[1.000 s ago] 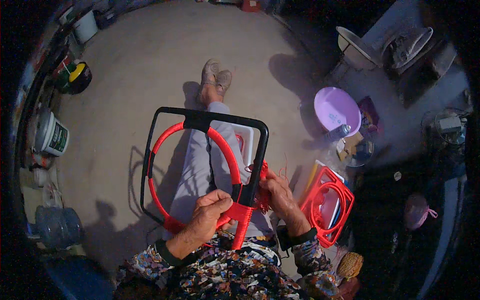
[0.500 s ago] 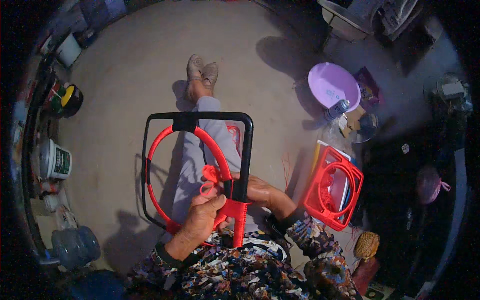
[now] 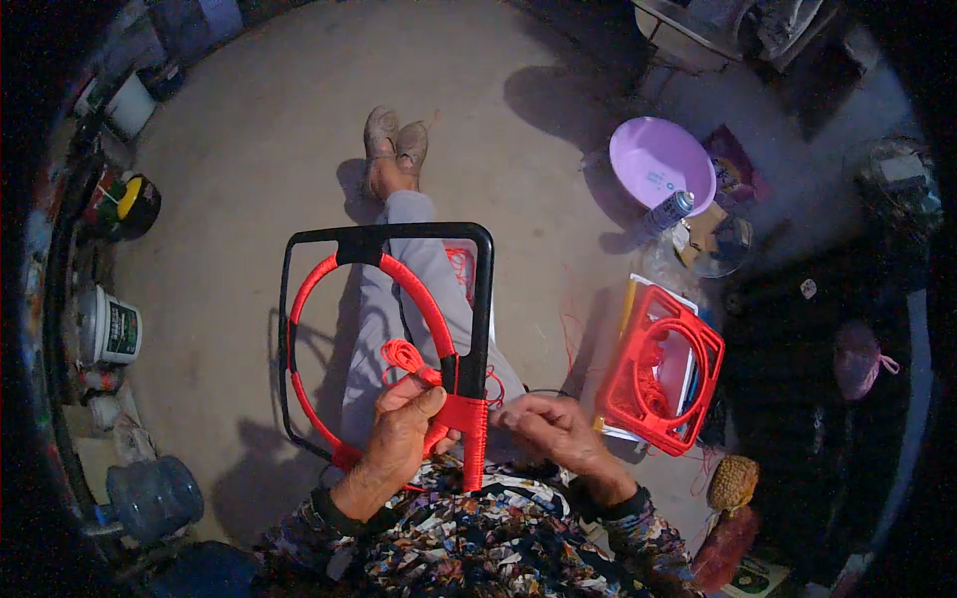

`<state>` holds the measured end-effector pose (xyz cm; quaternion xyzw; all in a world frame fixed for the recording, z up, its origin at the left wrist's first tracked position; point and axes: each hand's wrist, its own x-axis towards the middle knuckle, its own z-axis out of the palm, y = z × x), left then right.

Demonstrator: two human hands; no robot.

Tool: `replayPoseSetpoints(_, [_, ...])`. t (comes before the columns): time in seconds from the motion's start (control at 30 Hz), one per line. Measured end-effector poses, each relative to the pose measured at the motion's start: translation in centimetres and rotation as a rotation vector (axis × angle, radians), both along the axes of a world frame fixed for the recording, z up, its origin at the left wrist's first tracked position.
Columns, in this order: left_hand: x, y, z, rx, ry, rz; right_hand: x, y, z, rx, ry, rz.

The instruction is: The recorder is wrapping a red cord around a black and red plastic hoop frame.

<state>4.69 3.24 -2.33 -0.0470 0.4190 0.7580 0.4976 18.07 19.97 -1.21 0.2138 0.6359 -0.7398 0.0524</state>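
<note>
A black rectangular frame (image 3: 485,289) with a ring inside it stands over my lap. Red cord is wound tightly round much of the ring (image 3: 427,304) and round the lower right bar (image 3: 475,453). My left hand (image 3: 397,434) is closed on the frame where ring and bar meet. A looped bundle of red cord (image 3: 404,356) sticks up at its fingertips. Just right of the bar, my right hand (image 3: 553,431) is closed in a pinch. A thin loop of red cord runs beside the bar down to its fingertips; the pinched part is hidden.
To the right stands a box holding papers, topped by a red plastic frame (image 3: 625,369). Farther off are a purple basin (image 3: 648,149), a spray can (image 3: 670,211) and a clear container (image 3: 726,249). A white bucket (image 3: 118,326) and a large water bottle (image 3: 155,496) line the left side.
My right hand has come out from behind the bar to its right side. The cord bundle now shows more fully above my left hand, which keeps its hold on the frame.
</note>
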Motion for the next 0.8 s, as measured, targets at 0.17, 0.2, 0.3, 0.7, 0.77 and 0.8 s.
replayPoseSetpoints(0.17, [0.3,-0.2,0.3,-0.040,0.049,0.024,-1.9,-1.0,-0.4,-0.173,0.033,-0.233])
replayPoseSetpoints(0.2, [0.4,-0.2,0.1,-0.040,0.049,0.041,-2.5,-0.8,-0.6,-0.146,0.148,-0.288])
replayPoseSetpoints(0.3, [0.5,0.0,0.6,-0.093,0.032,0.029,-3.3,0.3,0.1,0.246,0.406,-0.198])
replayPoseSetpoints(0.7, [1.1,0.7,-1.3,-0.077,0.021,0.366,-11.3,-3.8,2.7,1.557,0.569,0.295])
replayPoseSetpoints(0.77, [0.9,0.7,-1.4,-0.111,0.010,0.367,-11.4,-3.9,2.6,1.519,0.578,0.317])
replayPoseSetpoints(0.8, [0.9,0.5,-1.4,-0.086,0.026,0.342,-11.3,-3.8,2.8,1.493,0.591,0.322])
